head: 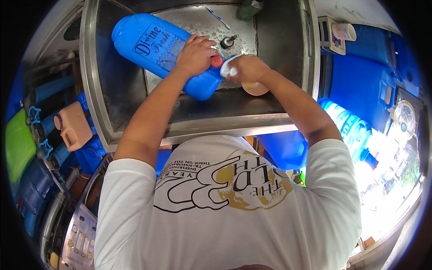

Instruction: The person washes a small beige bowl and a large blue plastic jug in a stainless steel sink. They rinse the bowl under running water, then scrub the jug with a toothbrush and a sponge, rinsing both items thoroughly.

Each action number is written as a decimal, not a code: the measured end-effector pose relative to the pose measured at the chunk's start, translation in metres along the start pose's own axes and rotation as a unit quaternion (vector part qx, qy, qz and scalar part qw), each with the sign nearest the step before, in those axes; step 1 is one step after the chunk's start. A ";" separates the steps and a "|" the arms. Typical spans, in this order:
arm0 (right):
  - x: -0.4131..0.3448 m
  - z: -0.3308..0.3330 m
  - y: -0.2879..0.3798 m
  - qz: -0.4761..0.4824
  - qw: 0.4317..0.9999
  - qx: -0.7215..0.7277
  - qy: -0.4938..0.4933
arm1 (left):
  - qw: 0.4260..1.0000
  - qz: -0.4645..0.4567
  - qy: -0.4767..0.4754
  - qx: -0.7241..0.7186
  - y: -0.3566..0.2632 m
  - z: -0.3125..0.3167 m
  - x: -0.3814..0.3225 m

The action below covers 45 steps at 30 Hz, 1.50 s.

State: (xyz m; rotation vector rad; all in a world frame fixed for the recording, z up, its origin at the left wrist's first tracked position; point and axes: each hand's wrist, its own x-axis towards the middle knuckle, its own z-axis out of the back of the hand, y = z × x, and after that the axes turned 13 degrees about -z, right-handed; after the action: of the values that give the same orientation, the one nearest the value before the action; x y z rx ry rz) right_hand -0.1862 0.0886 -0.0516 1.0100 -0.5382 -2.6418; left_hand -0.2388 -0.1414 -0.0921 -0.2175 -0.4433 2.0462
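A blue plastic water container with printed lettering lies on its side, slanting across a stainless steel sink. My left hand grips its upper side, fingers close to a red cap near the container's lower right end. In my right hand is a bunched white cloth or wipe, slightly blurred, against that same end. Partly hidden under my right hand sits a round, pale tub with something yellow in it. Behind the hands, a metal drain fitting stands up from the sink floor.
A blue and white toothbrush and a green bottle are at the sink's far side. A holder with a paper cup is right of the rim. Blue containers stand right; a peach jug is at left.
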 end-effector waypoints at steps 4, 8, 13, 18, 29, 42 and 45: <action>0.008 0.026 0.003 -0.236 0.968 0.019 -0.079 | 0.997 0.004 -0.045 0.057 0.003 0.007 -0.004; 0.034 0.037 0.037 -0.073 0.990 0.051 -0.106 | 0.981 0.091 -0.127 0.117 0.012 0.009 -0.014; 0.049 0.034 0.085 -0.182 0.976 -0.110 0.042 | 0.981 0.107 -0.121 0.104 0.024 0.004 -0.015; 0.047 0.053 0.103 -0.181 0.969 -0.143 0.087 | 0.982 0.123 -0.112 0.092 0.024 0.004 -0.016; 0.031 0.040 -0.014 -0.351 0.924 -0.126 -0.086 | 0.976 0.141 -0.138 0.097 0.009 0.005 -0.019; 0.070 -0.163 -0.153 -0.332 0.942 -0.039 0.019 | 0.948 0.209 -0.228 -0.071 -0.008 0.003 -0.027; 0.088 -0.195 -0.163 -0.326 0.940 -0.033 0.092 | 0.908 0.292 -0.298 -0.018 0.057 0.041 -0.081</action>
State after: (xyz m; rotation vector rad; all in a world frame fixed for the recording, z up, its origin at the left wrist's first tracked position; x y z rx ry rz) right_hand -0.1348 0.1547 -0.3067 1.6184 -0.0641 -3.0271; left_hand -0.2586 -0.2456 -0.0801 0.3094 -0.8725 2.6919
